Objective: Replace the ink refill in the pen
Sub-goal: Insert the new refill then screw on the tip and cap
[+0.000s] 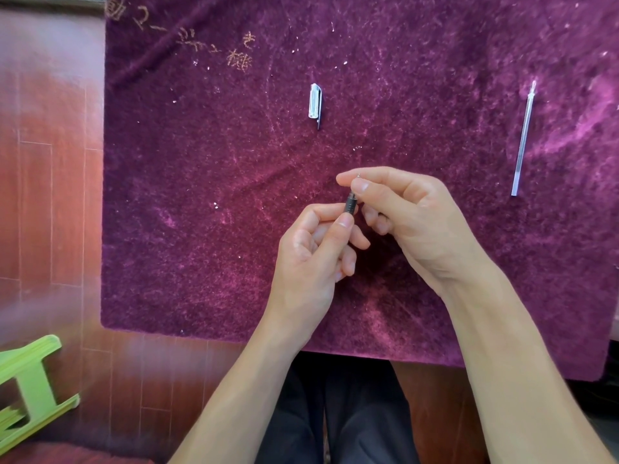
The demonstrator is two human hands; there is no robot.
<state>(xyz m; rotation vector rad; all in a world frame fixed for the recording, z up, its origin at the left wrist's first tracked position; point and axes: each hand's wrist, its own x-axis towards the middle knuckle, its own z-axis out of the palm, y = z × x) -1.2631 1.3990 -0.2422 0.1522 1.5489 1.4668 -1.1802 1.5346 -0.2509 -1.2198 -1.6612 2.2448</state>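
Note:
Both hands hold a dark pen [350, 205] upright over the middle of the purple cloth [234, 195]. My left hand [315, 256] grips the black barrel from below, thumb against it. My right hand [402, 212] pinches the tip end between thumb and forefinger, with the metal point showing just above the fingers. Most of the pen is hidden inside the two hands. The clear pen cap [315, 103] with a dark clip lies farther away on the cloth. A thin clear ink refill [523, 142] lies at the right, pointing away from me.
The purple cloth covers a table, with gold embroidered characters [214, 45] at its far left. Reddish wooden floor [50, 195] shows at the left. A green plastic stool [26, 390] stands at the lower left. My dark trousers are below the table edge.

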